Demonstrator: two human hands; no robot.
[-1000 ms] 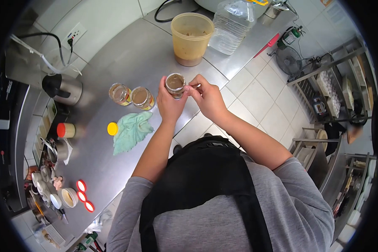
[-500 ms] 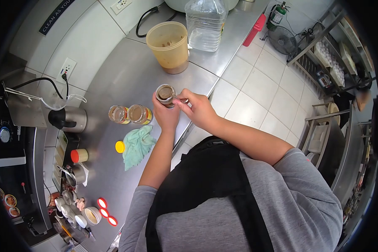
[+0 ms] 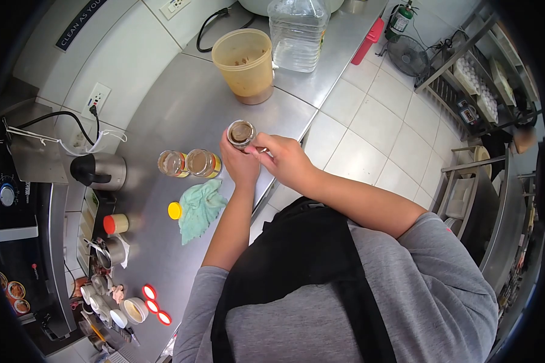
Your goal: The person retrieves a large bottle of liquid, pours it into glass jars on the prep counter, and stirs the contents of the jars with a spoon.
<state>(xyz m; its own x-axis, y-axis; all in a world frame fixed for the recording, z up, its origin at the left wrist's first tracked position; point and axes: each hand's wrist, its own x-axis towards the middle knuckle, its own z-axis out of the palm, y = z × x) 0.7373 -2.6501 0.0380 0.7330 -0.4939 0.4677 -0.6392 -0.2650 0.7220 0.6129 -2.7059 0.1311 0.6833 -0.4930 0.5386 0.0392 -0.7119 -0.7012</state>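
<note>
My left hand (image 3: 241,164) is wrapped round an open glass jar (image 3: 241,133) with brown contents, held above the steel counter. Against the jar's right side, my right hand (image 3: 280,156) has its fingers closed; a small shiny metal piece shows at the fingers, too small to name for sure. Two more open jars, a left one (image 3: 173,163) and a right one (image 3: 200,164), stand side by side to the left. Below them lie a green cloth (image 3: 200,212) and a yellow lid (image 3: 174,210). A yellowish plastic tub (image 3: 243,69) stands behind the held jar.
A clear water jug (image 3: 297,36) is beside the tub. On the left are a kettle (image 3: 112,171), a red-lidded jar (image 3: 115,224) and a metal pot (image 3: 110,251). Red-rimmed lids (image 3: 152,306) lie lower down. The counter (image 3: 163,115) ends at a tiled floor (image 3: 363,121).
The view has shifted slightly. Both hands remain at the held jar, with the right hand's fingers slightly changed in pose.
</note>
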